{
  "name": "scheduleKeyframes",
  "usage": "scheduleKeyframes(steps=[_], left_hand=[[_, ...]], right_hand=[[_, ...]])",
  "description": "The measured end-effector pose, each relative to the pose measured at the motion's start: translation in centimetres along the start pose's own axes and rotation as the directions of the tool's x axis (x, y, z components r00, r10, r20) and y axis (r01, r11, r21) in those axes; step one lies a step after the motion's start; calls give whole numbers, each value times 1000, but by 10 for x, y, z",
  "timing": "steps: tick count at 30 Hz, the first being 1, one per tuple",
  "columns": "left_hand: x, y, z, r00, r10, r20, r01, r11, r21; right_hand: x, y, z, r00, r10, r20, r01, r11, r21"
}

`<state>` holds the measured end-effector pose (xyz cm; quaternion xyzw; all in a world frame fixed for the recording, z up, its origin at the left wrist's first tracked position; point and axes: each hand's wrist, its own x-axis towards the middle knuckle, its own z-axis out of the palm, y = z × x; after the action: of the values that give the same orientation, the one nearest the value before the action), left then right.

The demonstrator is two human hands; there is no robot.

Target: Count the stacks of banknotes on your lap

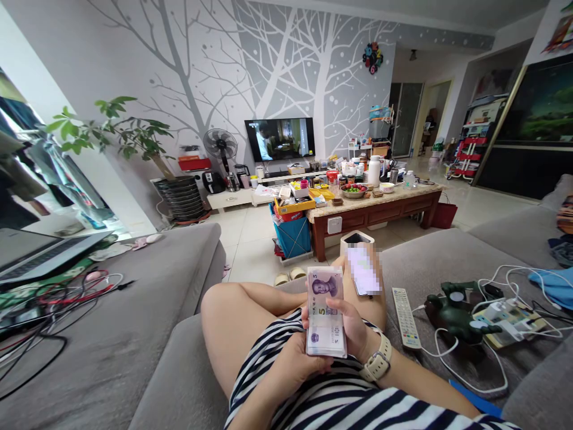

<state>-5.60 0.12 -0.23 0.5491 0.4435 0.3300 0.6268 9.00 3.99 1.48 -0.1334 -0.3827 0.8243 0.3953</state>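
- The right hand (353,327) is closed around a neat stack of purple paper banknotes marked 5 (321,327), its thumb flat across the top note; a cream strap watch (376,359) circles the wrist.
- The left hand (293,359) grips the stack's lower end, thumb along the bottom edge; its other fingers are hidden.
- The stack sits above the lap, over black-and-white striped cloth (268,349), face up, long side pointing away. To handle it well, light and even pressure from both hands should hold the edges flush; a hard squeeze could bow the notes or fan them out.
- Just beyond, a slim phone with a pale lilac screen (362,272) lies on the thigh; elbows and wrists are best moved gently so it does not slide.
- Right of the leg, a long white remote control (406,319) rests on the grey fabric sofa (403,269).
- Farther off stands a stone-topped brown wooden table (371,218).
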Motion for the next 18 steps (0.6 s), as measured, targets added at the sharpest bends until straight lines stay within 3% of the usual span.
scheduleKeyframes(steps=[5, 13, 18], left_hand=[[4, -3, 0, 999, -38, -35, 40, 998, 57], [-3, 1, -3, 992, -120, 24, 121, 992, -22], [-8, 10, -3, 983, -179, 41, 177, 983, 48]], right_hand=[[-3, -3, 7, 1000, 11, 1, -11, 1000, 2], [0, -1, 7, 1000, 13, 27, -14, 999, 47], [1, 2, 3, 999, 34, 42, -36, 998, 42]])
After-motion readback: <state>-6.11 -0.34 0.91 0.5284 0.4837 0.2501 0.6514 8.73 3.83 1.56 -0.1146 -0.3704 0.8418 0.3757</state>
